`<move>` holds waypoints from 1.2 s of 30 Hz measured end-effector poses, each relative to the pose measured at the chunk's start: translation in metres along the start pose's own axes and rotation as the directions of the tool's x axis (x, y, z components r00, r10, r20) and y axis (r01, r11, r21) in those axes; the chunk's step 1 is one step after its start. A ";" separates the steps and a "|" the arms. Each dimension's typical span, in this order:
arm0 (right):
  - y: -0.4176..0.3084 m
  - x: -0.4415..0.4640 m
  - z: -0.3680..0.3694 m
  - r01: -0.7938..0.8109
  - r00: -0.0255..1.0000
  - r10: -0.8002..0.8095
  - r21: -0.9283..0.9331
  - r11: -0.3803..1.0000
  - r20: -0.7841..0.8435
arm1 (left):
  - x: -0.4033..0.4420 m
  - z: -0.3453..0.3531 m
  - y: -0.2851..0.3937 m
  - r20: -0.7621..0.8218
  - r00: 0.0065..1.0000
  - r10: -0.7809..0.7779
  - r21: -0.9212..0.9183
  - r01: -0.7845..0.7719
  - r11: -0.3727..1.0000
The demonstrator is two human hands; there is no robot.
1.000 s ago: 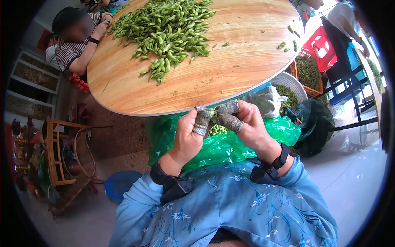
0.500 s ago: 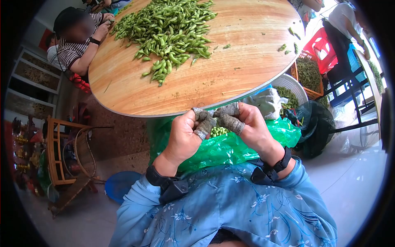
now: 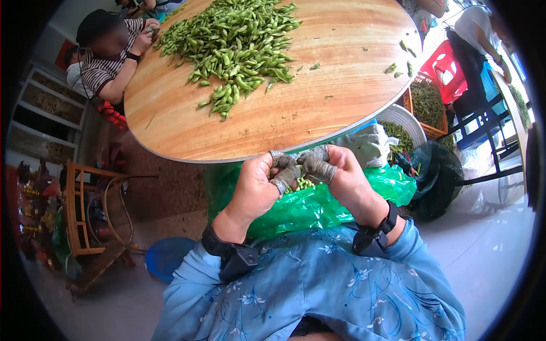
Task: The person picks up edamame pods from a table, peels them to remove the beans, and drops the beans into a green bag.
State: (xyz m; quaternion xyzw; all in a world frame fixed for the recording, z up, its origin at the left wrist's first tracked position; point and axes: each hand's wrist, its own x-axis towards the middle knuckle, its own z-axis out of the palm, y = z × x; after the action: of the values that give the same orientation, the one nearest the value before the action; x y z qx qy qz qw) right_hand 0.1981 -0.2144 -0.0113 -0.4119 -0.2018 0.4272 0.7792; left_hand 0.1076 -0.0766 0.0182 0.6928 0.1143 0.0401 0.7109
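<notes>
My left hand and my right hand meet just below the near edge of the round wooden table. Grey cloth sleeves cover thumb and fingertips on both. Fingers of each hand are pinched together at one spot, with a bit of green edamame pod showing between them; most of it is hidden. Directly beneath, shelled beans lie in a green plastic bag in front of my lap. A large heap of edamame pods covers the table's far middle.
A few stray pods lie at the table's right. Beyond its edge are a white basket and an orange crate of pods. A person in a striped shirt sits at the left. A wooden chair and blue basin stand lower left.
My fingers have shifted slightly: the right fingertips have rolled inward and the left ones spread over the beans a little more. Both hands stay at the same place.
</notes>
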 end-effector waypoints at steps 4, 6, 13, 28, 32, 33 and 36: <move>-0.005 -0.005 0.011 0.211 0.970 -0.241 -0.407 0.889 -0.023 | 0.003 -0.005 -0.007 -0.026 0.992 -0.127 -0.168 0.120 0.978; 0.002 -0.006 0.004 0.215 0.966 -0.259 -0.530 0.821 -0.009 | 0.004 -0.003 -0.009 -0.018 0.989 -0.149 -0.256 0.139 0.957; 0.007 -0.004 -0.001 0.296 0.907 -0.411 -0.832 0.469 0.091 | 0.003 0.006 -0.015 -0.071 0.997 -0.015 -0.074 0.009 0.997; 0.018 -0.003 -0.001 0.182 0.968 -0.243 -0.510 0.841 -0.056 | 0.007 0.015 -0.014 -0.020 1.000 -0.020 -0.224 0.015 0.975; 0.016 -0.004 0.002 0.224 0.961 -0.275 -0.475 0.851 -0.039 | 0.007 0.009 -0.029 -0.015 0.996 -0.085 -0.353 0.075 0.933; 0.012 -0.005 0.006 0.213 0.963 -0.265 -0.473 0.855 -0.044 | 0.007 0.008 -0.033 -0.015 0.996 -0.086 -0.353 0.075 0.933; 0.008 -0.006 0.002 0.192 0.963 -0.260 -0.511 0.838 -0.065 | 0.007 0.008 -0.035 0.000 0.997 -0.075 -0.376 0.069 0.924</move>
State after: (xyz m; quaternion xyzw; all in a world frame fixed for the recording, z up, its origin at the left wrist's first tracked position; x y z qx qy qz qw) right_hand 0.1893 -0.2163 -0.0163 -0.6001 -0.3008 0.2372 0.7023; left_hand 0.1129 -0.0841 -0.0175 0.5388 0.1350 0.0400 0.8306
